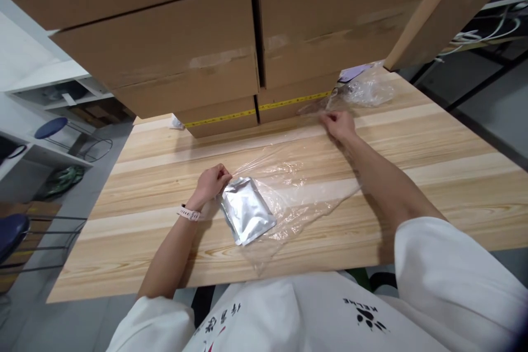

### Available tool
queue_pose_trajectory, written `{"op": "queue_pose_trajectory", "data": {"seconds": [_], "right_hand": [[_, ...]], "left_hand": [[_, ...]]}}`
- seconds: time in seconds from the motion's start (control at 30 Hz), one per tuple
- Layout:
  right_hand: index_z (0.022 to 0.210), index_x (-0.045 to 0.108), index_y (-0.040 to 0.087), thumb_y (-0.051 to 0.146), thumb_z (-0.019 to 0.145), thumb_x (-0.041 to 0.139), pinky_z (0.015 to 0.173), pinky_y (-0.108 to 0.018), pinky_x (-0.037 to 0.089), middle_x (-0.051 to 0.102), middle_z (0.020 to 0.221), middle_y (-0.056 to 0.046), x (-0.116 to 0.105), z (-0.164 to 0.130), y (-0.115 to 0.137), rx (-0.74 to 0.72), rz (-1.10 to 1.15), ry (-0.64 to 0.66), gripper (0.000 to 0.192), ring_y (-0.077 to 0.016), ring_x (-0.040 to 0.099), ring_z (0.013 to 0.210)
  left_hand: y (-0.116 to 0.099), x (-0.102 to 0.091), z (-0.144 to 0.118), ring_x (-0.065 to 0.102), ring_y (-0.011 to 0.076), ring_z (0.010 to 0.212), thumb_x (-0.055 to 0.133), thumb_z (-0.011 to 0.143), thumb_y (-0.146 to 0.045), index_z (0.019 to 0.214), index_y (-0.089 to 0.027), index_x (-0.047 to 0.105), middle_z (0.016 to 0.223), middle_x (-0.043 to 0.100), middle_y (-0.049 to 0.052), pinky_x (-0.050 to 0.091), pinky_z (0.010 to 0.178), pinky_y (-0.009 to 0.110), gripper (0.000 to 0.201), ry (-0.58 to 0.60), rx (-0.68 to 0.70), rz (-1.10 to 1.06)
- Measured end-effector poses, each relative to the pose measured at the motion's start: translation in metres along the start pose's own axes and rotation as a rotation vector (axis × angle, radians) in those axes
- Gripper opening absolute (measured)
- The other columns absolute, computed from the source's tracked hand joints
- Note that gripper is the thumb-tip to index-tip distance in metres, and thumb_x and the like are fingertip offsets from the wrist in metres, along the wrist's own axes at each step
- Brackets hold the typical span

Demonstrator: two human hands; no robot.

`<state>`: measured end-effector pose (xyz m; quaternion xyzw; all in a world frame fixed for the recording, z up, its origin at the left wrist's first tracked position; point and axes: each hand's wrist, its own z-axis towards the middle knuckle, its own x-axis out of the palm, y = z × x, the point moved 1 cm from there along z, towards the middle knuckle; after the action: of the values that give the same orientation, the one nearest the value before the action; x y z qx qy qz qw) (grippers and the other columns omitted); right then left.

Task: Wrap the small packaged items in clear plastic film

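My white shirt [313, 313] comes closest, at the near edge of the tabletop [144, 198]. The silver pouch [248, 210] lies flat toward that edge, left of centre, with wrinkled clear film [305, 187] spread out to its right. My left grip [211, 181] (pale wristband [188, 212] below it) is pinched on the film beside the pouch's far left corner; my right grip [340, 125] pinches it farther back, near the cardboard boxes [165, 44] stacked along the far edge.
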<state>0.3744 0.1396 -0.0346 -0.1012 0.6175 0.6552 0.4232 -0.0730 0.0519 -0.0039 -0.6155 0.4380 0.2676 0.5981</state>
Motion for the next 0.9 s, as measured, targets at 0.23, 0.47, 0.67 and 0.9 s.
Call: {"op": "queue_pose_trajectory", "data": {"seconds": [0.23,0.47,0.67,0.9], "right_hand": [[0.114,0.074,0.021,0.029,0.092,0.057,0.087,-0.043,0.05,0.074,0.102,-0.013,-0.034,-0.076,0.042,-0.138,-0.02,0.014,0.029,-0.0238,0.064,0.084],[0.123,0.071,0.03,0.032,0.096,0.061,0.097,-0.056,0.051,0.069,0.127,-0.009,0.023,-0.215,0.151,-0.536,0.279,0.838,0.029,-0.0322,0.062,0.112],[0.13,0.065,0.024,0.033,0.095,0.06,0.112,-0.059,0.039,0.056,0.147,-0.012,0.056,-0.244,0.149,-0.546,0.262,0.833,0.037,-0.0346,0.046,0.135],[0.129,0.065,0.025,0.031,0.089,0.065,0.114,-0.054,0.038,0.054,0.148,-0.01,0.06,-0.245,0.134,-0.4,0.402,0.8,0.04,-0.0293,0.044,0.139]], "left_hand": [[0.016,-0.023,-0.033,0.061,0.0202,0.072,0.055,0.09,-0.04,0.092,-0.022,0.061,0.079,0.069,0.003,0.038,0.066,0.029,0.019,-0.291,-0.126,-0.016],[0.002,0.0,-0.12,0.067,0.018,0.08,0.073,0.084,-0.045,0.113,-0.022,0.061,0.1,0.071,0.006,0.051,0.069,0.028,0.039,-0.269,-0.167,-0.61],[-0.022,0.031,-0.145,0.067,0.023,0.112,0.087,0.071,-0.035,0.128,-0.027,0.055,0.145,0.056,0.011,0.06,0.079,0.032,0.065,-0.297,-0.398,-1.256],[-0.032,0.036,-0.117,0.07,0.0149,0.076,0.093,0.064,-0.023,0.124,-0.021,0.051,0.094,0.074,0.003,0.054,0.065,0.025,0.073,-0.311,-0.487,-1.338]]}}
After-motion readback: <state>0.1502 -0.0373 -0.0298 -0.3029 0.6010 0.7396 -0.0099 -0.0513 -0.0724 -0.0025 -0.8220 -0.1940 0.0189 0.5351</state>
